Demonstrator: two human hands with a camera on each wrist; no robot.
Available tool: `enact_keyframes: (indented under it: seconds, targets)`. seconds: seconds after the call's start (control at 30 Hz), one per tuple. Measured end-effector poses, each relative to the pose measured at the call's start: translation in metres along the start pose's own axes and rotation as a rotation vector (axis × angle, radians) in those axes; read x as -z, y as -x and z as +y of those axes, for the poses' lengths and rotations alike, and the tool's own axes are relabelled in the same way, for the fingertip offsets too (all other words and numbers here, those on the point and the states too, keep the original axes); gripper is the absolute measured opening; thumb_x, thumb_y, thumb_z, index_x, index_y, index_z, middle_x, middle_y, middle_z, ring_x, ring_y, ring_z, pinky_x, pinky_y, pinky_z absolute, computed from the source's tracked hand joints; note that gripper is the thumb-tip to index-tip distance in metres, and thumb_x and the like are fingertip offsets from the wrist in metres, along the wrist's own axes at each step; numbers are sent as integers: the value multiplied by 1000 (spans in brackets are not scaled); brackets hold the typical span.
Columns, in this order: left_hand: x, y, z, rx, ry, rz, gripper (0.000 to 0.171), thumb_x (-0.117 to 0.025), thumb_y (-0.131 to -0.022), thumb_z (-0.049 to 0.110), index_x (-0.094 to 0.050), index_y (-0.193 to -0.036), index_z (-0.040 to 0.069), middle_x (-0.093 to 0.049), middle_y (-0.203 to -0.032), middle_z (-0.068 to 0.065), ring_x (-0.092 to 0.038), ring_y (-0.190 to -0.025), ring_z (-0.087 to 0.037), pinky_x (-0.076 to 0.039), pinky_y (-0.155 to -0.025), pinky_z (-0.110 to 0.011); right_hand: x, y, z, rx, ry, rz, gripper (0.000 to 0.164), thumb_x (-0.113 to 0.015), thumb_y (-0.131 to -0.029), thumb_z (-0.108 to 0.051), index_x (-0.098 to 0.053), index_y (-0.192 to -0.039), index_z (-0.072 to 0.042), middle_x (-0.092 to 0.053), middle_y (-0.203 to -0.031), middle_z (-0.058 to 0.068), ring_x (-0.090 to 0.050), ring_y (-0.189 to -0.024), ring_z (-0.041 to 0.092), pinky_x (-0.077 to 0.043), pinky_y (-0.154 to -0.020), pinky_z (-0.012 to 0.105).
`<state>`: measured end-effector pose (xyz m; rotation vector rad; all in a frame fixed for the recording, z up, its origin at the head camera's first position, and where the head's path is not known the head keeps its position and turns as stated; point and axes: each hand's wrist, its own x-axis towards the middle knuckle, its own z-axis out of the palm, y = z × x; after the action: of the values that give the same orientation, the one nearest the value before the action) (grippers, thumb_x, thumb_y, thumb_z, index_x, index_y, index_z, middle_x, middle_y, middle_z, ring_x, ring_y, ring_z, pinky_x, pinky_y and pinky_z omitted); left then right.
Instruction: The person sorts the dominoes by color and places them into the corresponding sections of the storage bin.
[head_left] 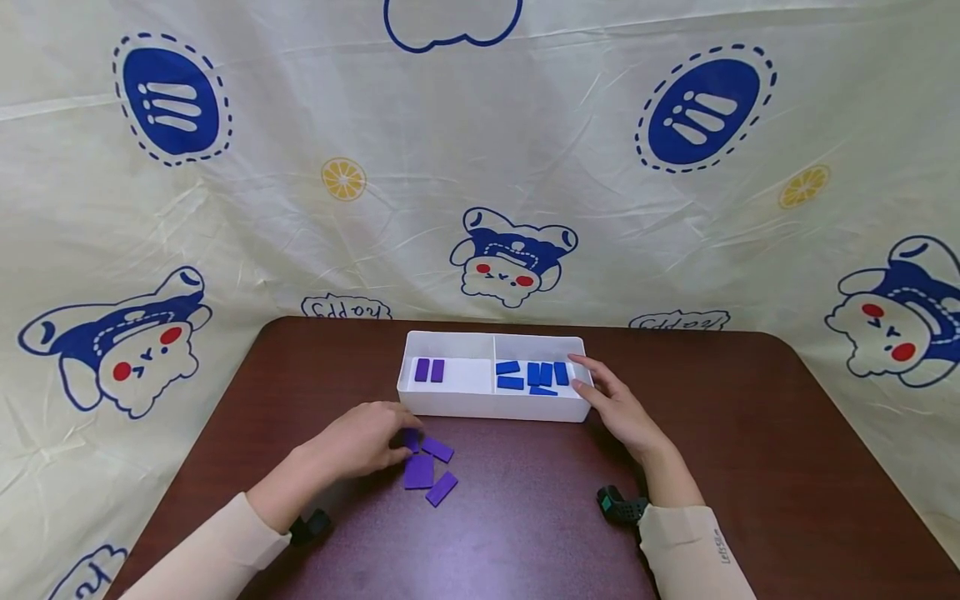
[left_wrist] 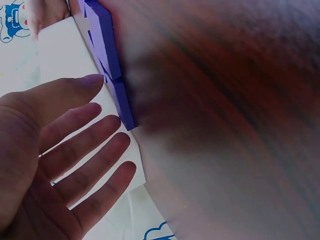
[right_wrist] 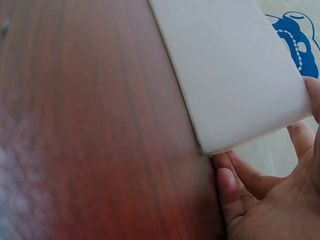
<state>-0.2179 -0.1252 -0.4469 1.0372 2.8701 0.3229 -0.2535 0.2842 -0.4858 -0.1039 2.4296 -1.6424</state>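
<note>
My left hand (head_left: 367, 437) is over the table at the front left of a white two-compartment box (head_left: 480, 406). Its thumb and fingers are spread around a purple tile (left_wrist: 121, 102), thumb tip right at the tiles' edge. Close by lie more purple tiles: an angled one (head_left: 437, 449), a wider piece (head_left: 418, 472) and another slanted one (head_left: 442, 489). At the box's right end, my right hand (head_left: 626, 408) holds the end wall, its thumb at the rim and other fingers low along the outside in the right wrist view (right_wrist: 265, 200).
Two upright purple tiles (head_left: 431, 370) are in the left compartment. Several blue tiles (head_left: 511, 383) lie scattered in the right one, past the divider (head_left: 493, 362). The brown table (head_left: 525, 508) ends against a printed white curtain (head_left: 420, 250).
</note>
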Motion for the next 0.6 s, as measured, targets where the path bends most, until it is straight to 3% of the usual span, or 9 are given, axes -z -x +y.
enact_keyframes:
  seconds: [0.3, 0.6]
  targets:
    - [-4, -1, -4, -37, -17, 51, 26, -81, -89, 19, -79, -113, 8, -73, -112, -4, -72, -103, -20, -60, -89, -38, 0, 0, -1, -4, 0, 1, 58, -55, -106, -48, -37, -160, -36, -26, -170, 14, -28, -152, 42, -20, -120, 75]
    - [-7, -5, 0, -27, -25, 85, 26, -84, -88, 25, -80, -108, 8, -73, -104, -3, -72, -95, -17, -61, -83, -35, 0, 0, 0, -6, -3, 0, 57, -55, -106, -47, -37, -160, -37, -30, -168, 14, -33, -148, 41, -23, -120, 74]
